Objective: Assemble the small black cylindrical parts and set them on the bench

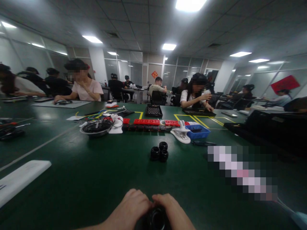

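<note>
Green table (91,185) is faced. At six o'clock, left hand (134,204) and right hand (171,207) are curled together, undersides hidden. At twelve o'clock, three black rings (158,154) are clustered. Between hands at six o'clock, held ring (153,218) is clamped; best gripped evenly, kept steady.

Green tabletop (91,172) open leftward; black rings (161,154) block way ahead.

left hand (134,204), right hand (172,207), close together, both curled inward
</note>
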Available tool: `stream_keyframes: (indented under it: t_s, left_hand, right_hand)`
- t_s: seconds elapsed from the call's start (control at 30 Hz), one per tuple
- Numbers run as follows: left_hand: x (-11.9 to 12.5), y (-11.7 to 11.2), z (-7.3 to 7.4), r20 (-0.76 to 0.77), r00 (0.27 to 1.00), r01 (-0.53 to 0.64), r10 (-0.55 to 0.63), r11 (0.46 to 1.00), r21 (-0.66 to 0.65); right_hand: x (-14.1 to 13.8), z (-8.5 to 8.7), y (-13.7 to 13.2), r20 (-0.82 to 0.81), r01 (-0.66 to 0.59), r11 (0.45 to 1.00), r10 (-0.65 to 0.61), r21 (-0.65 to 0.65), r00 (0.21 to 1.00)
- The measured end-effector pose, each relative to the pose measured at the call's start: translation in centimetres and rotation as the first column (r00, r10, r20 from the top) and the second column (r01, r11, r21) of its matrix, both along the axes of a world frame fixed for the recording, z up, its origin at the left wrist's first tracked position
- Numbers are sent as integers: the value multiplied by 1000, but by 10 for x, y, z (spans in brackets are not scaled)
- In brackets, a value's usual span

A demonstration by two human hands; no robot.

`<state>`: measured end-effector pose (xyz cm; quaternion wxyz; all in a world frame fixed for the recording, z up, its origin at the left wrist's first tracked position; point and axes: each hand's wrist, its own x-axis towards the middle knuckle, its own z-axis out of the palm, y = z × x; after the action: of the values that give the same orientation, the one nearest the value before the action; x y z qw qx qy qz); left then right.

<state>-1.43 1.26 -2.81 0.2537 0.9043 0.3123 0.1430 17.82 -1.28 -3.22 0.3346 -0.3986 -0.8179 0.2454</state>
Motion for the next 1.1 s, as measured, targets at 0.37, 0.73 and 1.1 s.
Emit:
stream_keyframes:
  t_s: [0.37, 0.73, 1.1]
  left_hand:
    - [5, -9, 31, -88, 995, -59, 53, 996, -71]
    - [3, -7, 23, -52, 998, -37, 34, 997, -66]
    - [3, -6, 20, -57, 998, -42, 39, 998, -40]
  right_hand:
    - [5, 20, -1, 82, -66, 994, 59, 87, 995]
    - [6, 16, -3, 3, -79, 990, 79, 116, 997]
    - [8, 21, -5, -134, -182, 982, 188, 57, 973]
